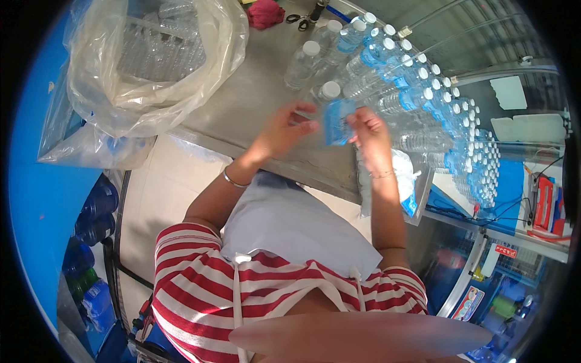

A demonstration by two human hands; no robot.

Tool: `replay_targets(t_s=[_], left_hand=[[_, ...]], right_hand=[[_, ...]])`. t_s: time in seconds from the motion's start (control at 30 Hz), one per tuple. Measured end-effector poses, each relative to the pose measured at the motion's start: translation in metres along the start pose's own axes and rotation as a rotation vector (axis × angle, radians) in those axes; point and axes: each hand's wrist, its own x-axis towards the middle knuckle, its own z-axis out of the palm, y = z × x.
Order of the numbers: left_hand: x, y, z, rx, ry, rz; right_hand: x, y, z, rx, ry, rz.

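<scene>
A small blue, partly see-through plastic label is pinched at its right edge by the fingers of my right hand. To the left of the label is my left hand, its fingers curved and apart with nothing in them. Just beyond the label stands a clear bottle with a white cap, its body mostly hidden behind the label. Another clear, unlabelled bottle stands on the metal table farther back.
Rows of capped bottles, many with blue labels, fill the right side. A large clear bag of empty bottles sits at the left. Scissors and a red cloth lie at the back. White plastic lies near my right forearm.
</scene>
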Motion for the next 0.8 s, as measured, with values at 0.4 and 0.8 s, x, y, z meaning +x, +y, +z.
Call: replay_targets(t_s=[0.4, 0.8], left_hand=[[0.056, 0.002, 0.017, 0.421, 0.265, 0.503], [0.062, -0.075, 0.025, 0.49, 0.445, 0.549]], right_hand=[[0.01, -0.078, 0.033, -0.989, 0.099, -0.639], [-0.117, 0.094, -0.154, -1.01, 0.36, -0.045]])
